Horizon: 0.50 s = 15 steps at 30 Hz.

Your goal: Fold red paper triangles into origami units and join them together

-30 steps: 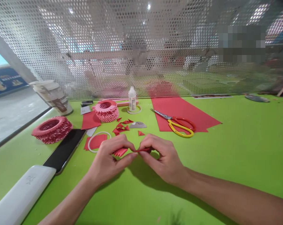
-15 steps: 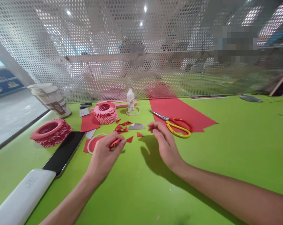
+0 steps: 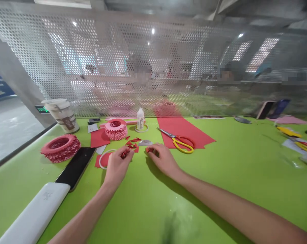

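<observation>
My left hand [image 3: 117, 166] is closed around a few small folded red paper pieces [image 3: 125, 154], partly hidden by its fingers. A short way to its right, my right hand [image 3: 164, 159] pinches a small red paper triangle [image 3: 149, 150] just above the green table. Several loose red triangles [image 3: 132, 145] lie beyond the left fingertips, beside a grey half-round piece [image 3: 145, 143]. Behind my left wrist, a white ring [image 3: 101, 164] rests on red paper. Red-and-yellow-handled scissors [image 3: 183, 143] lie on a large red sheet [image 3: 173, 123], to the right and beyond my right hand.
On the left are a pink folded-paper ring [image 3: 116, 129], a darker one [image 3: 60, 146], a phone [image 3: 75, 167], a white power bank [image 3: 33, 211] and a paper cup [image 3: 63, 117]. A glue bottle [image 3: 140, 119] stands by the perforated screen [image 3: 112, 74]. More tools lie far right.
My right hand has moved in toward the left and closed on a red triangle that lay on the table. The left hand keeps its pieces. The camera view has tilted up and shifted right.
</observation>
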{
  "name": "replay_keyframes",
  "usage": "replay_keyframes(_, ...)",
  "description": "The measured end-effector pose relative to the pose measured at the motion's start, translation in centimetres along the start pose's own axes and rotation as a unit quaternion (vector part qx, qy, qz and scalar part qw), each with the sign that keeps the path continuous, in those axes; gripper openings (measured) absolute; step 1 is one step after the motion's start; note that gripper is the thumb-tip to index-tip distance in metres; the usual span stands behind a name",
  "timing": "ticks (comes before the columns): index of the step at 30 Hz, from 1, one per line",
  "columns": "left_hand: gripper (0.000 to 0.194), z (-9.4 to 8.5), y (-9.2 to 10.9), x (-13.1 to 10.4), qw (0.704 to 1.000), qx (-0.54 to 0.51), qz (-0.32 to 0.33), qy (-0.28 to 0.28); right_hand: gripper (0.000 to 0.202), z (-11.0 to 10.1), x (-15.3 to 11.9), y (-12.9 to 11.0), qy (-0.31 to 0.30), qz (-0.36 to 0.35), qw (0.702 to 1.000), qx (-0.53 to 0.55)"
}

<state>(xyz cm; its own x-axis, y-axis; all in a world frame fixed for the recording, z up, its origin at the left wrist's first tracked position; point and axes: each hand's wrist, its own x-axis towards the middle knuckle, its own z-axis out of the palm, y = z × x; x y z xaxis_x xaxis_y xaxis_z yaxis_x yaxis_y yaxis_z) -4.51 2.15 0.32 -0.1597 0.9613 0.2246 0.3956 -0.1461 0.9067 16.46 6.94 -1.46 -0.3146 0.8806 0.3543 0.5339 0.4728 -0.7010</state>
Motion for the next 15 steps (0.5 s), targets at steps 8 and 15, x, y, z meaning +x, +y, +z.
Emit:
replay_keyframes(8,0.027,-0.6,0.2,0.0,0.994,-0.014,0.007,0.108,0.018,2.7,1.8,-2.8,-0.08,-0.054,0.992,0.087)
replay_keyframes(15,0.03,-0.1,0.4,0.3,0.998,-0.002,0.05,0.027,0.017,2.5,1.3,-2.3,-0.047,0.025,0.97,0.236)
